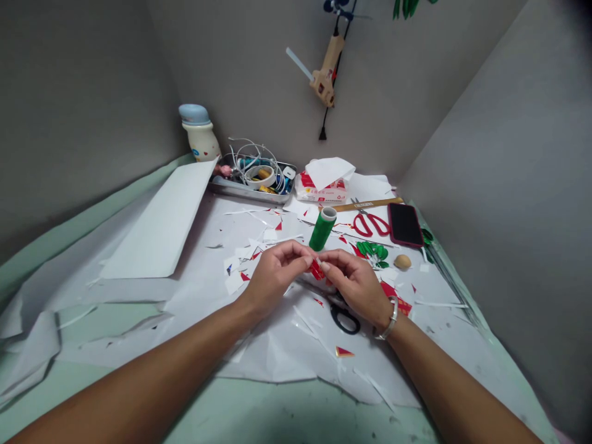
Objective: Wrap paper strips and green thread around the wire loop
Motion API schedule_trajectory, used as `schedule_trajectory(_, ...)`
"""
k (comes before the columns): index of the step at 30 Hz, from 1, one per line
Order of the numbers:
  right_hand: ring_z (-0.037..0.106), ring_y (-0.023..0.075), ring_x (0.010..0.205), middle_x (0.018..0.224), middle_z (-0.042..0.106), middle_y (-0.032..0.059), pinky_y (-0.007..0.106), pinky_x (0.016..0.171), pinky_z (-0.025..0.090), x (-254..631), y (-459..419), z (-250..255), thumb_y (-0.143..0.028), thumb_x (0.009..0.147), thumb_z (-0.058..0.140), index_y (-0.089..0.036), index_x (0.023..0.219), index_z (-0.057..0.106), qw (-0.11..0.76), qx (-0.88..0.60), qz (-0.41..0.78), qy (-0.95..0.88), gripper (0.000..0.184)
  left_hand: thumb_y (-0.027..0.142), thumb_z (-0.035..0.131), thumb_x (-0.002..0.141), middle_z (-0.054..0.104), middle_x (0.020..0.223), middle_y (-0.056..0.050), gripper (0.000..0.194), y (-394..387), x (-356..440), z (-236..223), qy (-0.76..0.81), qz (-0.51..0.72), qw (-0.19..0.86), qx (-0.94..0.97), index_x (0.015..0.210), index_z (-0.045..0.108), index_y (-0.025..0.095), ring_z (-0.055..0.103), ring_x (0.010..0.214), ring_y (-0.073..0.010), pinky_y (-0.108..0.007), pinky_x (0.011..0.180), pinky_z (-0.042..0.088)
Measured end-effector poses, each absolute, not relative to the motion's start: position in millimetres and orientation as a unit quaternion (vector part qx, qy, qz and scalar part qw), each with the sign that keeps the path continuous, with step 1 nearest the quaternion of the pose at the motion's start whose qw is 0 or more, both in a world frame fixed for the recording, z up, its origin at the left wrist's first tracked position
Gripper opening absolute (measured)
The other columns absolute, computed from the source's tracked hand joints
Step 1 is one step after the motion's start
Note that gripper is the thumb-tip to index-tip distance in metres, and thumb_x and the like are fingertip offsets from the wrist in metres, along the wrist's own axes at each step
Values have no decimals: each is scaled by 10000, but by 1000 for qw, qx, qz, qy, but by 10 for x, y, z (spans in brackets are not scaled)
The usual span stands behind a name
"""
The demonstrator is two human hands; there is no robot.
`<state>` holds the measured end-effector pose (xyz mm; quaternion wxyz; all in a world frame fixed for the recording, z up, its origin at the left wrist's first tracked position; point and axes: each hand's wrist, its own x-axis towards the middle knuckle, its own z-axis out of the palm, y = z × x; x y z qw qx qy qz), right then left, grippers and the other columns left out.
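Note:
My left hand and my right hand meet over the middle of the table, fingers pinched together on a small red paper piece held between them. A silver bracelet sits on my right wrist. Black-handled scissors lie on the white paper just under my right hand. A green roll lies right behind my fingers. Red and white paper scraps are scattered around both hands.
A metal tray of cables and tape stands at the back, beside a bottle. A tissue pack, wooden ruler, red scissors, phone and green leaf cutouts lie to the right. A glue gun hangs on the wall.

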<state>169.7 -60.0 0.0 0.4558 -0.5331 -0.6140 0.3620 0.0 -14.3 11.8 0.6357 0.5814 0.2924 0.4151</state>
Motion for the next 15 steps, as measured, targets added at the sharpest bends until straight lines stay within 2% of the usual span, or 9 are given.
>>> schedule_trajectory(4,521,107,617,723,622,-9,220,578,425,1714,-592,20,-315,877,559,-191,879,644,453,-548,324,-624,151,240,615,808,679,872,-36,84,-149,3,146,322,423,593,605,776,634,165,613,834,-157,-294,800,469)
schedule_trajectory(8,508,115,584,654,572,-19,229,552,411,1745,-580,9,-347,884,537,-196,875,609,476,-578,275,-603,168,279,653,787,699,817,-28,111,-139,10,178,408,471,501,600,803,672,170,632,788,-161,-302,795,488)
schedule_trajectory(15,418,99,483,530,469,-56,230,502,345,1655,-624,26,-332,875,544,-202,875,637,458,-585,214,-634,160,274,653,792,737,931,-39,154,-171,40,141,434,476,430,632,900,728,193,664,862,-177,-316,837,508)
